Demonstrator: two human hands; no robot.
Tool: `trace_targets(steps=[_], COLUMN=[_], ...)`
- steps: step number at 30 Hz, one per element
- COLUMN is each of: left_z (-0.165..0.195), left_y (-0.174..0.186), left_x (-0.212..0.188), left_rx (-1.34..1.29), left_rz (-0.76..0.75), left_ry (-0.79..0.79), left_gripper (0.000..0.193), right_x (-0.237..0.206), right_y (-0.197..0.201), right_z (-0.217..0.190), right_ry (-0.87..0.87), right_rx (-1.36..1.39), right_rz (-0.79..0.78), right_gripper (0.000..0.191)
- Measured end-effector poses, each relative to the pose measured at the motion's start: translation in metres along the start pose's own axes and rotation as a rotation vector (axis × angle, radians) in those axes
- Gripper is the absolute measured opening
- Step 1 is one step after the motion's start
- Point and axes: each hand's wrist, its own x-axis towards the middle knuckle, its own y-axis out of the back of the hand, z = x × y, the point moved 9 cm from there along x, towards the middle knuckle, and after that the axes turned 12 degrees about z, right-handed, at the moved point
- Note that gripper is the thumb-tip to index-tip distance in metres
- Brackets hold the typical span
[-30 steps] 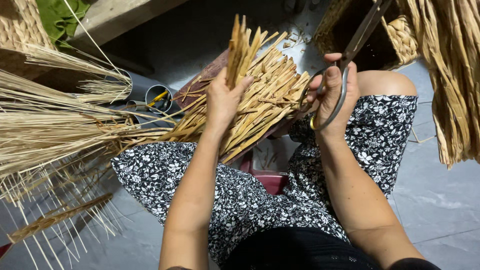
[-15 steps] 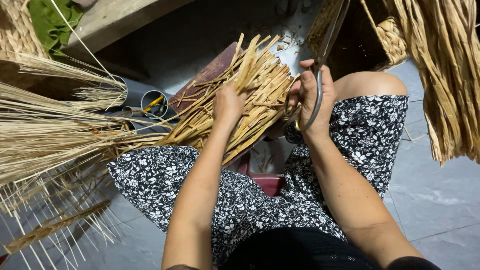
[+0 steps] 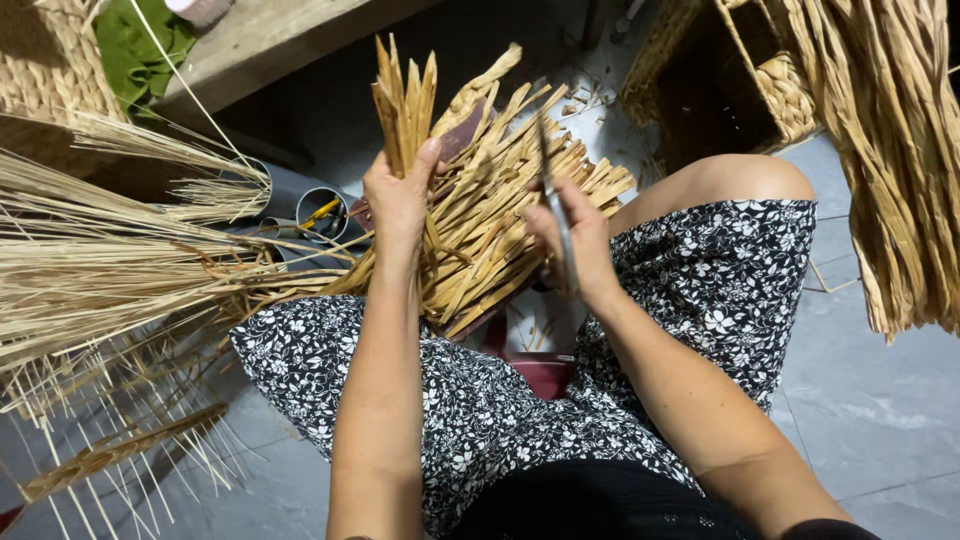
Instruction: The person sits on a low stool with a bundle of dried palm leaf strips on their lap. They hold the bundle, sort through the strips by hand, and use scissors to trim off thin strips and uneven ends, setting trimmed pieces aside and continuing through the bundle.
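Right hand [image 3: 575,235] closed around scissors [image 3: 556,205], blades pointing up over the lap. Left hand [image 3: 400,200] pinches a few upright dried straw strips [image 3: 403,100] out of the fanned bundle [image 3: 490,230] across the knees. Judgement: keep strips taut, cut square; beyond, woven basket [image 3: 740,70] stands apart.

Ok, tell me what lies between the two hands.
Head view: flat dried straw strips fan out between the left hand and the right hand, which holds scissors.
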Motion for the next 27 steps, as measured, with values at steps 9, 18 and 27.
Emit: trace_targets(steps=[9, 18, 27], left_z=[0.009, 0.029, 0.057], left_y=[-0.008, -0.022, -0.037], left_x=[-0.017, -0.036, -0.065], left_rx=[-0.026, -0.034, 0.129], left_rz=[-0.149, -0.247, -0.206], left_ry=[0.073, -0.023, -0.291], left_gripper=[0.025, 0.025, 0.028], right_x=[0.002, 0.008, -0.001], right_y=[-0.013, 0.016, 0.005], right_z=[0.022, 0.002, -0.015], right_ry=[-0.075, -0.072, 0.084], right_rx=[-0.060, -0.106, -0.139], right_rz=[-0.084, 0.143, 0.088], right_gripper=[0.039, 0.039, 0.045])
